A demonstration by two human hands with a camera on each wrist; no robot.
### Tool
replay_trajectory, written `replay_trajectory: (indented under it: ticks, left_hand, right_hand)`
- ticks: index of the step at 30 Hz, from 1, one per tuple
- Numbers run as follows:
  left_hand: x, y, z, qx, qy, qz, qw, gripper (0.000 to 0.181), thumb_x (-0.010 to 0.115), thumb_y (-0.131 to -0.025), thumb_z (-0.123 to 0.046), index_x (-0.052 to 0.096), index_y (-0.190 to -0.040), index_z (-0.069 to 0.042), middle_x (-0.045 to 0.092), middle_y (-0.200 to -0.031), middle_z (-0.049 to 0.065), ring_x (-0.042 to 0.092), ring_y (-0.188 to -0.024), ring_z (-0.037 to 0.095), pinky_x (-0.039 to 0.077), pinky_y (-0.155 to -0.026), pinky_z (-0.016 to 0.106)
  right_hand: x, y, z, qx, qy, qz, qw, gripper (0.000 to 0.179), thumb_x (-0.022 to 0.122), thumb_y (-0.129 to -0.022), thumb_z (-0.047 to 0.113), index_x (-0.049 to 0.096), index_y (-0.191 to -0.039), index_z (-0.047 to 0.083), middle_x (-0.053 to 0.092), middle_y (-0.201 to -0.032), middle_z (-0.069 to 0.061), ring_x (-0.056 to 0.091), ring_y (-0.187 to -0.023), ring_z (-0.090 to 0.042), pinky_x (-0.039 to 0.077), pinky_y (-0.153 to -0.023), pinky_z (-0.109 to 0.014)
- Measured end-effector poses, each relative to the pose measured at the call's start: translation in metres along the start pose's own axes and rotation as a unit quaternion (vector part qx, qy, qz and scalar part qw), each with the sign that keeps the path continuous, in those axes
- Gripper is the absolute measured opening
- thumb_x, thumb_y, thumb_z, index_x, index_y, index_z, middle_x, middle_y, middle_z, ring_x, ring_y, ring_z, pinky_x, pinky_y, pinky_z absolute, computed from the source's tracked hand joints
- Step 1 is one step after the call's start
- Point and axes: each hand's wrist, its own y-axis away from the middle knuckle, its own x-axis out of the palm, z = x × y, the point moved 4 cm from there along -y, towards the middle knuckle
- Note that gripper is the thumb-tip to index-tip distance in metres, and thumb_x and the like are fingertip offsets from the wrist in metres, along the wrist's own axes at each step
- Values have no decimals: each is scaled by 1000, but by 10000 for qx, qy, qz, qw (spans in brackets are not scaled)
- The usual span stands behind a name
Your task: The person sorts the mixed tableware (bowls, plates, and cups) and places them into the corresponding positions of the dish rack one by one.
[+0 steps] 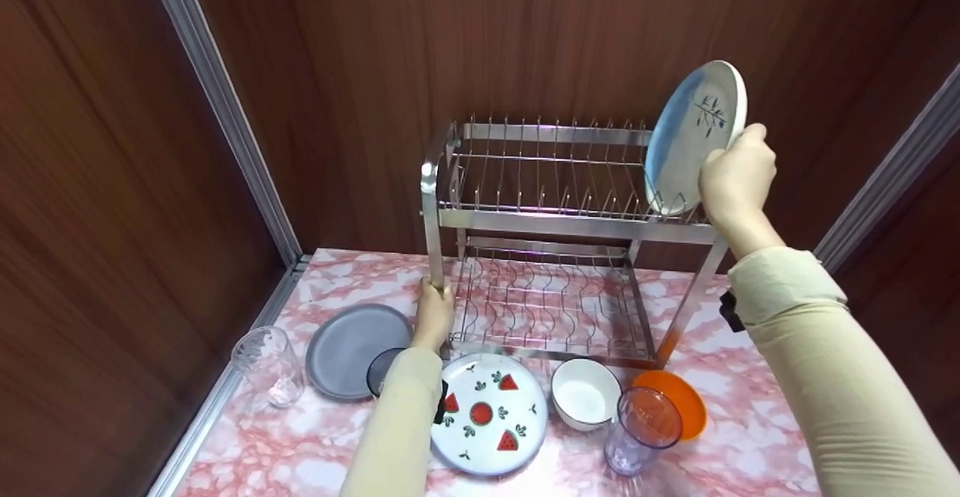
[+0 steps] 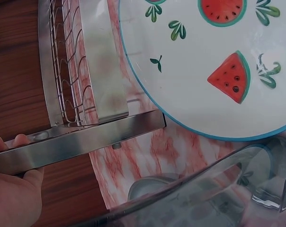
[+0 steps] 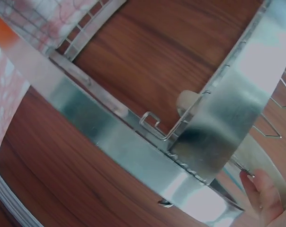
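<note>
At the right end of the two-tier metal dish rack [image 1: 577, 221], my right hand [image 1: 742, 174] grips the rim of a white and blue plate [image 1: 686, 144] with a painted sprig. The plate stands nearly upright, its lower edge among the wire prongs of the upper tier. In the right wrist view, the fingertips [image 3: 261, 187] pinch the plate beside the rack's front bar. Lower down, my left hand [image 1: 435, 313] holds the rack's left front leg [image 2: 76, 149], thumb on one side and fingers on the other. Only wires show on the lower tier.
Before the rack lie a watermelon-patterned plate [image 1: 487, 377], a white bowl [image 1: 585, 396], an orange bowl [image 1: 686, 403] and a purple tumbler [image 1: 641, 437]. Farther left are a grey plate [image 1: 352, 347], a clear glass [image 1: 270, 365] and a dark glass [image 1: 381, 369], partly behind my sleeve. Wooden panels surround the table.
</note>
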Motion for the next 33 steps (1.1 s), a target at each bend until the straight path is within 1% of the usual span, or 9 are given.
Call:
replay_trajectory:
  ticks: [2,6,9,13,18,22,33]
  left_hand:
    - [1,0,1,28,19,3,10000,28,42,-95,-13,37,-118,3,55,-108,25,55,-106,35,41,-97,46]
    - [0,-1,1,-10,-8,13,10000,30,43,-95,-14,37,-120,3,55,-111,25,54,-109,35,40,-98,46]
    - [0,-1,-1,-31,-19,32,10000,30,42,-96,-14,36,-120,3,56,-109,24,55,-106,34,41,-96,46]
    - [0,0,-1,-16,-40,44,10000,32,42,-96,-15,36,-121,4,56,-108,25,56,-103,34,42,-94,46]
    - [1,1,1,-110,-30,100,9999,32,42,-96,-16,36,-122,2,56,-110,24,56,-106,34,42,-95,46]
    - [2,2,1,-127,25,126,9998,29,42,-96,-16,37,-119,1,57,-109,24,56,-105,35,43,-95,46]
    - [0,3,0,-97,-62,83,9999,27,42,-96,-15,38,-117,2,58,-104,24,57,-99,34,44,-91,46]
  right_hand:
    - [0,0,-1,26,-7,-4,10000,36,36,-84,6,40,-117,-7,55,-117,-32,53,-108,-48,42,-89,-55]
    - [-1,0,-1,25,5,44,10000,37,36,-84,6,40,-118,-7,55,-117,-32,53,-108,-48,42,-89,-55]
    - [-1,-1,-1,41,58,77,9999,38,35,-83,6,39,-119,-7,55,-117,-32,53,-108,-49,42,-89,-55]
    - [0,-1,-3,80,201,93,9997,38,34,-84,7,39,-119,-7,55,-116,-34,52,-107,-50,41,-88,-57]
    - [3,0,-5,142,428,155,9989,39,34,-84,9,38,-120,-6,55,-116,-34,52,-107,-52,41,-86,-59]
    - [3,1,-8,208,557,168,9981,39,33,-85,11,38,-121,-5,55,-117,-33,52,-106,-52,41,-84,-60]
    - [5,5,-9,98,395,155,9991,38,34,-86,10,38,-120,-5,56,-115,-34,53,-106,-51,42,-84,-59]
